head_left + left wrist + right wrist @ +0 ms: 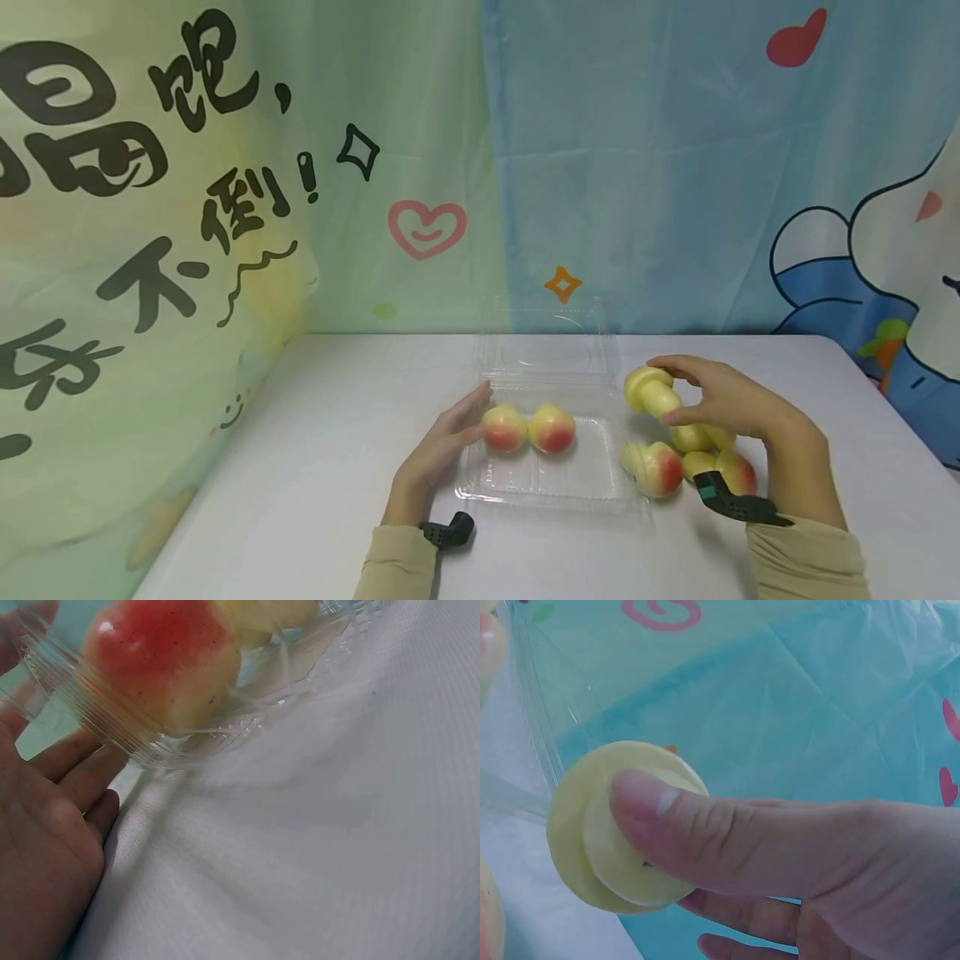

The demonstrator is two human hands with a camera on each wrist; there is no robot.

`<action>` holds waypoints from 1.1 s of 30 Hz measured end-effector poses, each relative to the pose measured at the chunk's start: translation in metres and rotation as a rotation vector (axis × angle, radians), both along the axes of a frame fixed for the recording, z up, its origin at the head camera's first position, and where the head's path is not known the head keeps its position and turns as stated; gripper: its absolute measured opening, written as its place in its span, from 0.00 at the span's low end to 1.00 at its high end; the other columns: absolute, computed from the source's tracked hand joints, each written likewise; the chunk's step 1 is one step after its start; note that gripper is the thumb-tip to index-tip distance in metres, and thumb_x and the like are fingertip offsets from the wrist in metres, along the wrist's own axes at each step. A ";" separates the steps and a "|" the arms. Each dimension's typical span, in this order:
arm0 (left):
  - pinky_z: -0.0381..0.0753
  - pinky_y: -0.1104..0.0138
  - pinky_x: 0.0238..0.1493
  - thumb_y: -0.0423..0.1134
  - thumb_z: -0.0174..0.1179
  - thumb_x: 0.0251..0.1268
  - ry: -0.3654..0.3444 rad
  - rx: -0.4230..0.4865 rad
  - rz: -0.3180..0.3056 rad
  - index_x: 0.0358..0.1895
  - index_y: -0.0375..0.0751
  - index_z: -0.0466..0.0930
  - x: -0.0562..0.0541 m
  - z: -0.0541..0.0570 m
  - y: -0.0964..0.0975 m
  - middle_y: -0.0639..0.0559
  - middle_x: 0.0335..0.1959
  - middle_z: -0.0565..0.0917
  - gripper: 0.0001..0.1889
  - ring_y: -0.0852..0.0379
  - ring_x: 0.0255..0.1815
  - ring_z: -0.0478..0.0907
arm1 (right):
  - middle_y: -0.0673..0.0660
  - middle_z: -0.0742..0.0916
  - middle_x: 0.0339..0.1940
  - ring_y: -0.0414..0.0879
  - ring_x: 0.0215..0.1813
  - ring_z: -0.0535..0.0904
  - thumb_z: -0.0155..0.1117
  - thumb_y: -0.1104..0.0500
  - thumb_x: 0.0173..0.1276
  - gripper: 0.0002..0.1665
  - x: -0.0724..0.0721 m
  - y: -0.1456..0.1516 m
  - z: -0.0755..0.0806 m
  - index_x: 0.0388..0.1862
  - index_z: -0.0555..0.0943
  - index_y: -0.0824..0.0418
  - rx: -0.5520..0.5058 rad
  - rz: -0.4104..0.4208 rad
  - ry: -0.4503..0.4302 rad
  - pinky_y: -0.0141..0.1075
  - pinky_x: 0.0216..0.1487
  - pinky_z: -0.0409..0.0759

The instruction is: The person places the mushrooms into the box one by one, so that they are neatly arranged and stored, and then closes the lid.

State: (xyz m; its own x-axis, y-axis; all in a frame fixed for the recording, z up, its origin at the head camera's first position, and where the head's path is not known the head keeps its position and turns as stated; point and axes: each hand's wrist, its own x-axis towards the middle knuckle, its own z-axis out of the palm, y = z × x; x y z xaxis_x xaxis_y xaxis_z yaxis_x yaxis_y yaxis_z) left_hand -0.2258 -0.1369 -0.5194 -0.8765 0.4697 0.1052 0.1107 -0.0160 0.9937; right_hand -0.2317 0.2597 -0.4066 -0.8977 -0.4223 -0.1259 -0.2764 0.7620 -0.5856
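My right hand [723, 396] grips a pale yellow toy mushroom [651, 392] above the table, right of the clear plastic box. In the right wrist view the thumb presses on the round stem end of the mushroom [641, 840], with the wider cap behind it. My left hand [446, 437] touches the left side of the clear box [592, 479], its fingers mostly straight along the wall. Inside the box, two red and yellow toy peaches [504, 429] sit side by side towards the left. The left wrist view shows one peach [165, 660] behind the ribbed wall.
The box's clear lid [547, 354] stands open at the back. Right of the box, under my right hand, lies a small pile with a peach [663, 471], another peach [738, 475] and several yellow pieces [692, 437]. A printed curtain [637, 167] hangs behind the white table [330, 433].
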 end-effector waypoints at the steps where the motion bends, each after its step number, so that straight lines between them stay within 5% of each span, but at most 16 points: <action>1: 0.42 0.56 0.77 0.31 0.50 0.68 -0.004 -0.001 0.000 0.75 0.43 0.49 0.000 0.000 0.000 0.45 0.77 0.50 0.34 0.52 0.78 0.48 | 0.61 0.73 0.68 0.64 0.68 0.65 0.69 0.35 0.52 0.51 0.001 -0.002 0.001 0.70 0.65 0.55 0.004 -0.001 -0.001 0.64 0.61 0.66; 9: 0.41 0.57 0.77 0.34 0.52 0.68 -0.012 0.004 0.007 0.75 0.45 0.51 0.001 0.001 0.001 0.46 0.77 0.51 0.33 0.54 0.77 0.49 | 0.56 0.74 0.66 0.64 0.70 0.64 0.71 0.38 0.51 0.48 0.004 -0.016 -0.001 0.67 0.64 0.52 -0.065 0.003 -0.031 0.65 0.63 0.65; 17: 0.42 0.58 0.77 0.36 0.53 0.68 -0.016 0.001 0.007 0.75 0.47 0.51 0.002 0.001 0.001 0.47 0.77 0.52 0.34 0.55 0.77 0.49 | 0.57 0.70 0.60 0.54 0.60 0.67 0.75 0.43 0.49 0.55 0.001 -0.028 -0.014 0.73 0.60 0.53 -0.110 0.053 0.073 0.58 0.60 0.69; 27: 0.42 0.57 0.77 0.36 0.53 0.67 0.012 -0.014 0.015 0.75 0.45 0.52 0.002 0.000 0.000 0.46 0.77 0.53 0.33 0.53 0.77 0.50 | 0.56 0.75 0.59 0.51 0.58 0.71 0.77 0.41 0.45 0.56 0.004 -0.034 -0.029 0.67 0.57 0.53 -0.206 0.001 0.027 0.52 0.59 0.70; 33: 0.42 0.57 0.77 0.35 0.51 0.68 0.030 -0.027 0.012 0.74 0.44 0.52 0.000 -0.001 -0.001 0.44 0.77 0.53 0.33 0.52 0.77 0.50 | 0.55 0.71 0.58 0.49 0.56 0.69 0.79 0.45 0.45 0.49 0.002 -0.037 -0.039 0.66 0.66 0.48 -0.173 0.003 0.116 0.50 0.57 0.71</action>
